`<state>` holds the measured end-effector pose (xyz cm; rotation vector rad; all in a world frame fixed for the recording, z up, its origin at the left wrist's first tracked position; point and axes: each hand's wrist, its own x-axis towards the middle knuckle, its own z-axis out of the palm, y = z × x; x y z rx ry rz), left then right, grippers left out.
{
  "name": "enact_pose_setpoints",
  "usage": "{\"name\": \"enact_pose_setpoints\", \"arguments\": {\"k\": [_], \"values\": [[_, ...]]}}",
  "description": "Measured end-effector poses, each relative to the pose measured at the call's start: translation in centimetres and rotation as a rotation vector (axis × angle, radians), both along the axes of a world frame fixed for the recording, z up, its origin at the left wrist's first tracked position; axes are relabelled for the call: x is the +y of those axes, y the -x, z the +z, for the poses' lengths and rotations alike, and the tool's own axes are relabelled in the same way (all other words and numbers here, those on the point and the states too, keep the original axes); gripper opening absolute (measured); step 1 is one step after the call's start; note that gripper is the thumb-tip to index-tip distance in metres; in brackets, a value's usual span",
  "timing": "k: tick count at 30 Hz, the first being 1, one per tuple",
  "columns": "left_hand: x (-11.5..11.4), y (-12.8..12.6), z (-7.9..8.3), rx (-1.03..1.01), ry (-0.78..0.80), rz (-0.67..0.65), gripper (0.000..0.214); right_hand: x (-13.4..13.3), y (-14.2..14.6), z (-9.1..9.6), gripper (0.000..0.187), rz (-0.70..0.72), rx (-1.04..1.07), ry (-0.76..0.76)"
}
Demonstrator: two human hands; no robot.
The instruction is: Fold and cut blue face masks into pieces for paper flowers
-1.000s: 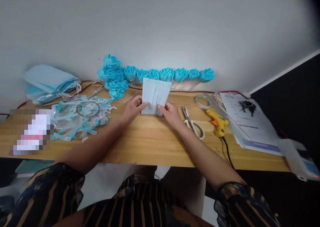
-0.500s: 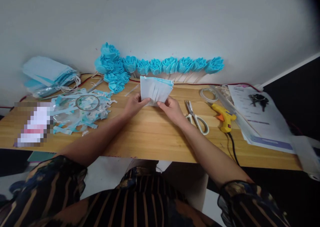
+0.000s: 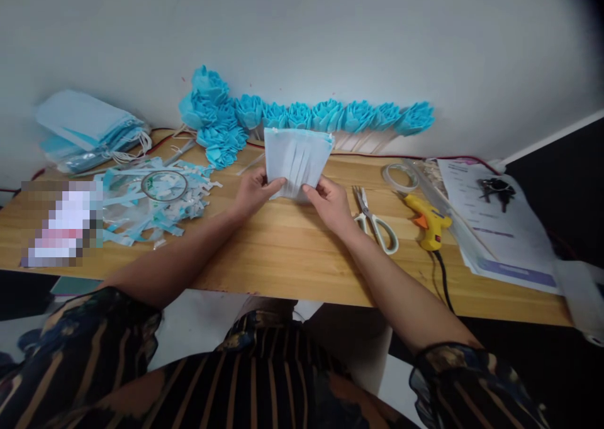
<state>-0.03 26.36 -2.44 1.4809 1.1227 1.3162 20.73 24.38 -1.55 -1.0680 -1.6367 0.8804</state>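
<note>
Mask [image 3: 296,162], pale blue and pleated, fans wider at its top and stands upright above the counter [image 3: 283,253]. Left hand [image 3: 252,192] and right hand [image 3: 330,204] pinch its lower corners. Scissors [image 3: 375,218] lie just right; blue flowers [image 3: 311,116] line the wall.

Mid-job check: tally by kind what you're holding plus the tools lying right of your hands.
Pleated mask, held by left hand and right hand: 1
Scissors: 1
Glue gun: 1
Tape roll: 1
Total: 4
</note>
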Motion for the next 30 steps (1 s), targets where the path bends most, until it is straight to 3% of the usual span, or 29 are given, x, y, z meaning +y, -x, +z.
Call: {"name": "enact_pose_setpoints", "arguments": {"k": [10, 22, 27, 30], "values": [[0.1, 0.1, 0.3, 0.188, 0.052, -0.005, 0.034, 0.4, 0.0, -0.7, 0.024, -0.020, -0.093, 0.063], [-1.0, -0.4, 1.1, -0.103, 0.201, -0.103, 0.052, -0.2, 0.1, 0.1, 0.030, 0.049, 0.171, 0.207], [-1.0, -0.5, 1.2, -0.069, 0.171, -0.109, 0.051, -0.5, 0.2, 0.8, 0.040, 0.060, 0.254, 0.204], [-1.2, -0.7, 0.8, 0.005, 0.132, -0.145, 0.048, -0.4, 0.2, 0.9, 0.046, -0.004, 0.274, 0.214]]}}
